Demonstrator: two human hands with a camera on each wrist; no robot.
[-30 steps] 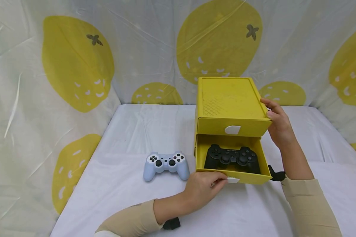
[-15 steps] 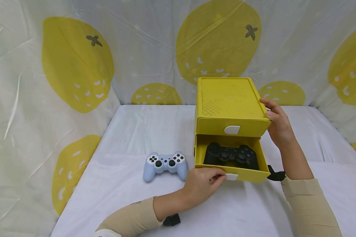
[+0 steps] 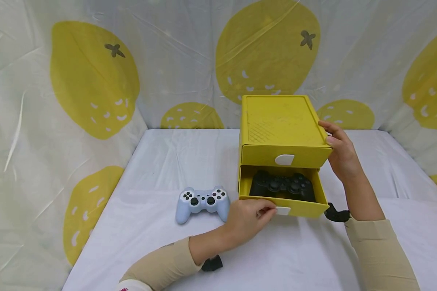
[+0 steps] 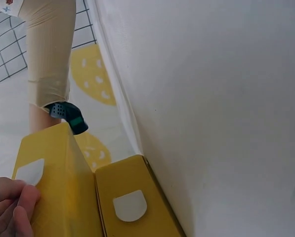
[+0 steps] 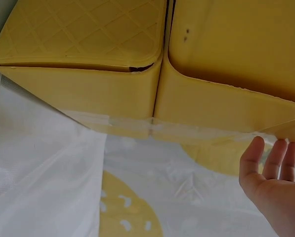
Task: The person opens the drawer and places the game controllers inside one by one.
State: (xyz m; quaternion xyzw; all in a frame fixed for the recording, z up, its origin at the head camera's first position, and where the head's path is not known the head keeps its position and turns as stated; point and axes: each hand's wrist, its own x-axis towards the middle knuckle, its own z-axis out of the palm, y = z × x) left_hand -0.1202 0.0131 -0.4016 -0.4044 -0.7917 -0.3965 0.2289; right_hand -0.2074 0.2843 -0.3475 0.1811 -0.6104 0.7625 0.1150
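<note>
A yellow two-drawer box [image 3: 280, 121] stands on the white-covered table, its upper drawer pushed in. Partly pulled out, the lower drawer [image 3: 307, 209] holds a black game controller [image 3: 282, 186]. My left hand [image 3: 245, 222] pinches the white tab handle [image 3: 284, 211] on that drawer's front; the left wrist view also shows the fingertips at the tab [image 4: 32, 170]. Against the right side of the box, near its top edge, rests my right hand [image 3: 342, 155]. Its fingers [image 5: 252, 153] reach up to the box wall in the right wrist view.
A light blue game controller [image 3: 204, 202] lies on the table left of the box, close beside my left hand. White sheeting with yellow lemon prints [image 3: 269, 48] hangs behind and at the sides. Black wrist straps [image 3: 336, 213] show at both arms.
The lower drawer has slid farther into the box with the black controller inside, my left hand moving with its handle. My right hand stays against the box.
</note>
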